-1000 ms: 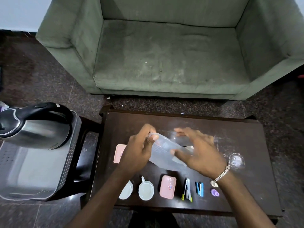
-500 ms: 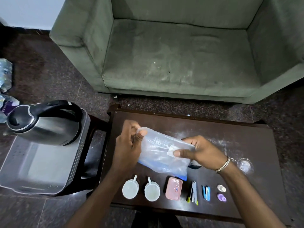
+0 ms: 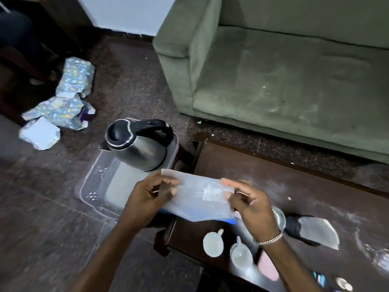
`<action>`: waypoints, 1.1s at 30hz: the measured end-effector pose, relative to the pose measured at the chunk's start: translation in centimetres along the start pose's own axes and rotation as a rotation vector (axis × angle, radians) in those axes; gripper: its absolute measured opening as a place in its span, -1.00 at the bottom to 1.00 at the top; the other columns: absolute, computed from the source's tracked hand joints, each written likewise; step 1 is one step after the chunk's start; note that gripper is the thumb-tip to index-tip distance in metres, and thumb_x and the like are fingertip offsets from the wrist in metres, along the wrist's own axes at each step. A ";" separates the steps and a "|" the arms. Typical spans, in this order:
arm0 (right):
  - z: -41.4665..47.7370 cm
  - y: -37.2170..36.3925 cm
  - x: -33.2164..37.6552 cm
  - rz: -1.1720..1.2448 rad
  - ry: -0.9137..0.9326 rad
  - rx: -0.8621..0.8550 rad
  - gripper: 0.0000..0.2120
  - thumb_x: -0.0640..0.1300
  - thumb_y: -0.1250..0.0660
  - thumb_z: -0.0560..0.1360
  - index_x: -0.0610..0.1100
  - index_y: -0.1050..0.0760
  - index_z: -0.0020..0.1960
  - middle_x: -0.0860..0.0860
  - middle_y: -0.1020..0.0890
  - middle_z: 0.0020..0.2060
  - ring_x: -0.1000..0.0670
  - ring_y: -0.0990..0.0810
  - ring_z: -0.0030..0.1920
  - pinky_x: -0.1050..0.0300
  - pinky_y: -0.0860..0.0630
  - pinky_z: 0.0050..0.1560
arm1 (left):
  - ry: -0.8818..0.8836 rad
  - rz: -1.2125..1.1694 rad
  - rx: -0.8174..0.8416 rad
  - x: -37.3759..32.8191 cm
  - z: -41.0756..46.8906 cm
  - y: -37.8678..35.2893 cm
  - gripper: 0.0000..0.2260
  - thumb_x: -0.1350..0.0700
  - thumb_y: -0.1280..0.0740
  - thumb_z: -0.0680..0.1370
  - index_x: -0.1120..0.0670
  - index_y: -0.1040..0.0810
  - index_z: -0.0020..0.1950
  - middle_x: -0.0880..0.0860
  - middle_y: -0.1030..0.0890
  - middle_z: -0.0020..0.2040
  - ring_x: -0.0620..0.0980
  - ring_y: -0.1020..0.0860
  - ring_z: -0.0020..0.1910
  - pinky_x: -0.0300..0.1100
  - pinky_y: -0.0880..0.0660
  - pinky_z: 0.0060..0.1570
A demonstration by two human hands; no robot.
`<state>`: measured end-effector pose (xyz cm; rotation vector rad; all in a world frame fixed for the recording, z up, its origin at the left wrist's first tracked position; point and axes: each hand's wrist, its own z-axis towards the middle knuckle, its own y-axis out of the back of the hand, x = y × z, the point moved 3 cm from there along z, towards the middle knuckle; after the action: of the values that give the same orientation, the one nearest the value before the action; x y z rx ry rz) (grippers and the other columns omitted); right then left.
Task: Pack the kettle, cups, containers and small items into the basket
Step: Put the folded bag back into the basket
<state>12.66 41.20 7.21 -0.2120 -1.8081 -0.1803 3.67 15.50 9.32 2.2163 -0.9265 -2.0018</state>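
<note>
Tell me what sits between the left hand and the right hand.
In the head view, a clear plastic container spans the gap between the left hand and the right hand; each grips one end, above the basket edge.

A worn green sofa (image 3: 284, 81) stands ahead of me beyond the dark wooden coffee table (image 3: 315, 199). Crumpled patterned wrapping paper (image 3: 63, 106) lies on the speckled dark floor (image 3: 42, 218), far left.
</note>
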 end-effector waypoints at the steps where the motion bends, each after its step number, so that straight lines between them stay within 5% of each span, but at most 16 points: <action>1: 0.4 -1.8 -0.1 0.004 -0.004 0.041 -0.61 -0.38 -0.40 0.52 0.00 -0.65 0.23 0.21 -0.51 -0.39 0.09 -0.36 -0.44 0.22 -0.36 -0.31 | 0.037 -0.008 0.027 1.0 -0.3 1.5 -0.83 0.11 -0.53 0.49 -0.03 -0.75 0.08 -0.09 -0.69 0.14 -0.18 -0.66 0.12 -0.35 -0.53 0.06; 5: 1.4 -8.7 -0.4 -0.103 0.023 0.174 -0.63 -0.42 -0.38 0.50 -0.05 -0.68 0.16 0.16 -0.54 -0.24 0.21 -0.40 -0.40 0.37 -0.32 -0.31 | 0.134 0.034 0.034 5.0 -0.9 7.6 -0.72 0.02 -0.53 0.46 -0.08 -0.74 0.17 -0.10 -0.63 0.14 -0.04 -0.63 0.18 -0.13 -0.53 0.17; 10: 3.2 -17.2 -3.1 -0.441 -0.006 0.299 -0.69 -0.36 -0.34 0.49 -0.21 -0.64 0.20 0.02 -0.56 -0.03 0.18 -0.57 -0.13 0.45 -0.41 -0.02 | 0.255 0.196 0.035 10.3 0.0 12.7 -0.46 0.37 -0.51 0.50 -0.34 -0.71 0.09 -0.23 -0.60 0.21 -0.29 -0.56 0.22 -0.36 -0.46 0.14; 12: 3.6 -20.6 -4.4 -0.613 0.006 0.393 -0.66 -0.31 -0.31 0.48 -0.20 -0.60 0.23 -0.08 -0.58 0.13 -0.07 -0.57 0.11 0.17 -0.47 0.16 | 0.331 0.313 0.040 12.3 0.4 14.5 -0.49 0.37 -0.52 0.48 -0.20 -0.67 0.22 -0.08 -0.50 0.40 -0.14 -0.50 0.35 -0.22 -0.40 0.24; 14: 3.9 -23.2 -5.3 -0.909 0.085 0.449 -0.75 -0.23 -0.32 0.44 -0.09 -0.58 0.10 -0.02 -0.59 0.07 -0.15 -0.46 0.15 -0.04 -0.34 -0.01 | 0.351 0.387 0.065 14.0 1.1 15.7 -0.48 0.42 -0.51 0.45 -0.08 -0.64 0.28 0.00 -0.49 0.42 -0.01 -0.52 0.36 -0.20 -0.39 0.27; 16: 4.2 -25.1 -5.3 -1.095 0.107 0.461 -0.83 -0.20 -0.34 0.37 -0.04 -0.53 -0.06 0.03 -0.60 -0.06 -0.14 -0.38 0.14 -0.07 -0.15 -0.08 | 0.348 0.429 0.091 15.5 1.7 16.4 -0.45 0.46 -0.50 0.42 0.01 -0.64 0.31 0.01 -0.51 0.35 0.05 -0.54 0.33 -0.25 -0.39 0.26; 20: 4.5 -27.8 -5.8 -1.218 0.106 0.432 -0.85 -0.20 -0.34 0.38 -0.10 -0.59 -0.07 -0.04 -0.65 -0.10 -0.20 -0.35 0.17 -0.21 -0.14 0.05 | 0.328 0.520 0.090 17.8 2.6 16.4 -0.47 0.47 -0.50 0.38 0.12 -0.66 0.30 0.02 -0.55 0.28 0.10 -0.57 0.30 -0.30 -0.37 0.24; 23: 4.8 -28.4 -6.3 -1.295 0.058 0.455 -0.84 -0.13 -0.32 0.47 -0.08 -0.63 0.01 -0.08 -0.57 0.02 -0.21 -0.30 0.19 -0.23 -0.12 0.08 | 0.277 0.564 0.107 18.9 3.5 15.9 -0.48 0.50 -0.49 0.34 0.19 -0.67 0.27 0.19 -0.61 0.29 0.22 -0.60 0.28 -0.10 -0.45 0.29; 29: 5.3 -28.5 -6.0 -1.317 0.176 0.426 -0.86 -0.23 -0.37 0.37 -0.07 -0.64 -0.12 -0.11 -0.45 0.02 -0.20 -0.32 0.07 -0.19 -0.23 0.00 | 0.192 0.952 0.147 19.0 3.6 14.7 -0.52 0.11 -0.61 0.34 -0.09 -0.64 0.23 0.13 -0.43 0.31 0.26 -0.37 0.22 0.22 -0.45 0.20; 33: 6.3 -30.0 -6.7 -1.271 0.323 0.569 -0.73 -0.19 -0.35 0.46 -0.08 -0.54 0.16 -0.12 -0.44 0.21 -0.23 -0.40 0.18 -0.16 -0.38 0.09 | 0.102 0.939 0.343 18.9 3.5 13.0 -0.45 -0.05 -0.60 0.40 -0.11 -0.53 0.36 0.07 -0.43 0.20 0.17 -0.42 0.19 0.16 -0.47 0.26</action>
<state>1.20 13.22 -1.17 1.3172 -1.3578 -0.5283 -4.81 -2.05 -3.33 1.4607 -1.9181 -1.3322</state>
